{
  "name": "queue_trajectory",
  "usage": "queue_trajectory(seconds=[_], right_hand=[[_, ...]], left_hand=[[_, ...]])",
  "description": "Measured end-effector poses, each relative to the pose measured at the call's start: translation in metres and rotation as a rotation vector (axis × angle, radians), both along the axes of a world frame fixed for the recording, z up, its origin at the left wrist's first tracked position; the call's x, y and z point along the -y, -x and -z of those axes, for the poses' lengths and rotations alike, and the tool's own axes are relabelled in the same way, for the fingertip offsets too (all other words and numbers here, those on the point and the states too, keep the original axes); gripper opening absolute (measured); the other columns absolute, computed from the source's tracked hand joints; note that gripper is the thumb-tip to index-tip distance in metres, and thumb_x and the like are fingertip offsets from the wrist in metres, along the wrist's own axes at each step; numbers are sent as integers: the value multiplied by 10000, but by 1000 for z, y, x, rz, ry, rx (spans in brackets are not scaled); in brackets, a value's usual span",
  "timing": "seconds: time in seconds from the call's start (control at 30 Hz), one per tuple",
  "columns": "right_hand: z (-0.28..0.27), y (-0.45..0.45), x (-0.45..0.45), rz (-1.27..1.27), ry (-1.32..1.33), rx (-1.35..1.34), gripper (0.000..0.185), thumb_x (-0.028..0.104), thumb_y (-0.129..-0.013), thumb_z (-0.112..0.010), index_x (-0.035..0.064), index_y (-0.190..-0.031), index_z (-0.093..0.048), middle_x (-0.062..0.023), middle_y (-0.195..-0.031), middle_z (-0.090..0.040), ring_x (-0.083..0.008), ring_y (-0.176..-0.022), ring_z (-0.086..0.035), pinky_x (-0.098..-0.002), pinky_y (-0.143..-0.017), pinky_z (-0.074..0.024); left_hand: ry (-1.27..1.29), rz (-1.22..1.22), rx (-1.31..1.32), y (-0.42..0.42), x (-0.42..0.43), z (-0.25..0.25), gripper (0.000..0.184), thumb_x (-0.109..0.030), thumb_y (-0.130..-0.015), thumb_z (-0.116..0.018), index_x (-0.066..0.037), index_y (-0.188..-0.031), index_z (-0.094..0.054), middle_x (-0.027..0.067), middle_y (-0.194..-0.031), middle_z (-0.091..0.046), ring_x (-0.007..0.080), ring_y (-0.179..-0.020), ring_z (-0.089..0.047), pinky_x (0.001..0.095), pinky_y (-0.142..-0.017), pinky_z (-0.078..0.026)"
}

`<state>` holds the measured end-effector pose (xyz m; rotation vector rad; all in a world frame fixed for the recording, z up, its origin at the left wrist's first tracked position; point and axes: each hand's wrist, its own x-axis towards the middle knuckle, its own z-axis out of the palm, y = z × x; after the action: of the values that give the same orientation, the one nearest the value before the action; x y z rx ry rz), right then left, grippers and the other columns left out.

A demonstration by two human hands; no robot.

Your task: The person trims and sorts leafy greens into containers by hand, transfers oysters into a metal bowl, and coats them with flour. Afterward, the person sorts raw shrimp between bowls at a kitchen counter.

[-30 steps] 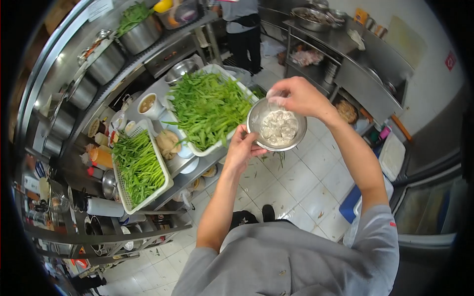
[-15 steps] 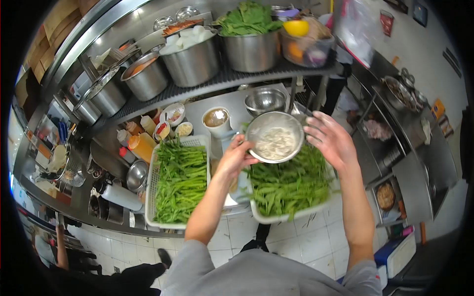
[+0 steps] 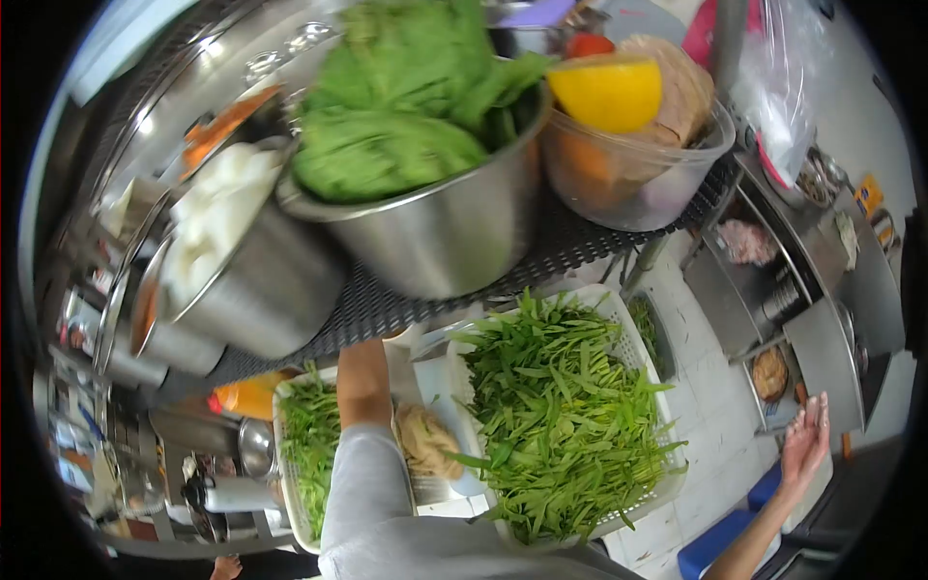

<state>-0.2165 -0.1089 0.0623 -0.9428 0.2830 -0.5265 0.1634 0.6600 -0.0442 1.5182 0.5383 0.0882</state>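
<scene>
My left forearm reaches forward under the shelf, which hides my left hand, so what it holds does not show. Out to the right, my right hand is open with its fingers stretched and nothing in it. In front of my body stands a white perforated basket heaped with leafy green stems. A second basket of greens lies to the left of my left arm. Between the two, a crumpled tan cloth rests on the counter. The metal bowl is out of sight.
Along the shelf stand a steel pot with large green leaves, a pot of white pieces, and a clear tub holding a cut yellow item. To the right are a steel cabinet and a blue cooler.
My left hand has gone forward beneath the shelf, and the bowl it held is hidden. My right hand has swung away to the lower right. The view has moved closer to the shelf.
</scene>
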Motion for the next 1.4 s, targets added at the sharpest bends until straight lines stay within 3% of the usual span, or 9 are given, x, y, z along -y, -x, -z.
queue_trajectory(seconds=[0.37, 0.63, 0.7, 0.73, 0.83, 1.0, 1.2, 1.3, 1.4], right_hand=[[105, 178, 142, 480, -154, -230, 463, 189, -990, -494, 78, -1428, -394, -59, -1441, -396, -159, -1067, -505, -275, -857, -457], [216, 191, 277, 583, -302, -176, 477, 235, -974, -470, 77, -1417, -395, -83, -1425, -420, -222, -1170, -461, -341, -905, -434], [288, 215, 339, -62, -102, 207, 552, 354, -968, -450, 125, -1457, -340, -87, -1513, -325, -248, -1208, -433, -357, -940, -410], [254, 188, 304, 476, -230, -147, 545, 365, -959, -460, 141, -1446, -361, -75, -1470, -381, -209, -1146, -471, -342, -885, -433], [253, 192, 328, 340, -189, 113, 322, 277, -933, -538, 149, -1223, -594, 5, -1091, -642, -173, -874, -592, -334, -748, -481], [201, 203, 385, 671, -417, -95, 405, 306, -898, -593, 165, -1274, -548, 30, -1070, -572, -161, -891, -517, -330, -763, -464], [155, 227, 491, 709, -294, 51, 377, 278, -933, -552, 140, -1283, -534, 8, -1112, -541, -146, -881, -518, -294, -763, -459], [125, 229, 559, 767, -180, 87, 371, 279, -932, -558, 128, -1271, -543, 7, -1084, -555, -147, -875, -526, -289, -766, -458], [90, 224, 635, 804, -72, 101, 372, 274, -946, -531, 106, -1277, -544, -6, -1094, -563, -145, -880, -537, -286, -782, -448]], left_hand=[[-1140, 82, -46, -69, 61, -49, 365, -166, -938, -549, -44, -1281, -526, 170, -1167, -606, 314, -1043, -602, 388, -858, -506], [-1612, 123, 64, 96, 105, -119, 391, -187, -933, -572, -36, -1290, -528, 183, -1217, -593, 315, -1109, -578, 401, -945, -458], [-1535, 147, 146, 167, 125, -134, 398, -193, -931, -577, -34, -1293, -528, 186, -1230, -590, 316, -1125, -572, 404, -967, -446], [-1277, 225, 251, 192, 115, -126, 384, -160, -946, -537, -36, -1310, -522, 190, -1302, -554, 312, -1228, -511, 380, -1009, -397], [-1120, 178, 177, 284, 223, -167, 414, -129, -975, -496, 31, -1355, -451, 182, -1389, -481, 262, -1277, -463, 366, -1070, -348], [-903, 393, 213, 381, 409, -211, 624, -164, -949, -529, -56, -1484, -227, 137, -1240, -585, 306, -1085, -594, 421, -924, -501], [-83, 832, -369, 366, 556, -193, 705, -531, -993, -242, -113, -1517, -24, 69, -1574, 141, 258, -1455, 63, 495, -1166, -138], [-266, 981, -573, 337, 618, -161, 672, -476, -1001, -329, -88, -1512, -126, 138, -1581, -44, 313, -1443, -133, 523, -1121, -260], [-117, 1154, 96, 296, 646, -83, 518, -315, -987, -486, -41, -1415, -386, 207, -1446, -388, 314, -1298, -437, 491, -1040, -396]])
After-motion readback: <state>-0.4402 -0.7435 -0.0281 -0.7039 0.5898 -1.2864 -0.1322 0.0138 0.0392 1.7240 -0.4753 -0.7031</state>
